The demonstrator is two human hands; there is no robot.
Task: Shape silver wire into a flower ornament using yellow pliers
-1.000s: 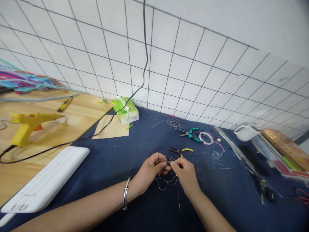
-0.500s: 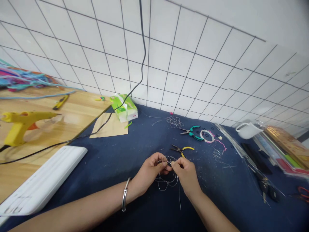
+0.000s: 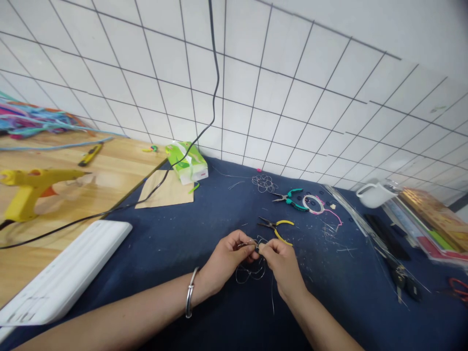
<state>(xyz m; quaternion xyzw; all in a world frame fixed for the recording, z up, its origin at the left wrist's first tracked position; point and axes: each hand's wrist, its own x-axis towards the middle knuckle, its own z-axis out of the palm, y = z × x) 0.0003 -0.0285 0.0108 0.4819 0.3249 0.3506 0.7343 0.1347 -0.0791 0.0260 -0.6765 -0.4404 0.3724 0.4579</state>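
Thin silvery wire bent into several loops [image 3: 250, 278] hangs between my two hands over the dark blue cloth. My left hand [image 3: 234, 251], a silver bangle at its wrist, pinches the wire between thumb and fingers. Close against it, my right hand [image 3: 280, 258] pinches the same wire from the other side; a loose wire end dangles below it. The exact spot of the grip is hidden by the fingertips. Just beyond my right hand lie yellow-handled pliers [image 3: 280, 228], jaws pointing left. Farther back are teal-handled pliers [image 3: 290, 199] and another looped wire piece [image 3: 264, 184].
A green tissue pack [image 3: 188, 163] lies on brown paper [image 3: 164, 195] near the tiled wall. At left are a yellow glue gun [image 3: 29, 187] and a white power strip [image 3: 69, 270]. On the right stand a white mug [image 3: 376, 194] and scissors [image 3: 400, 280]. A black cable [image 3: 161, 183] crosses the back.
The wire loops under my hands have tilted, appearing flatter and higher. Both hands keep their pinch in nearly the same place. The view has shifted slightly.
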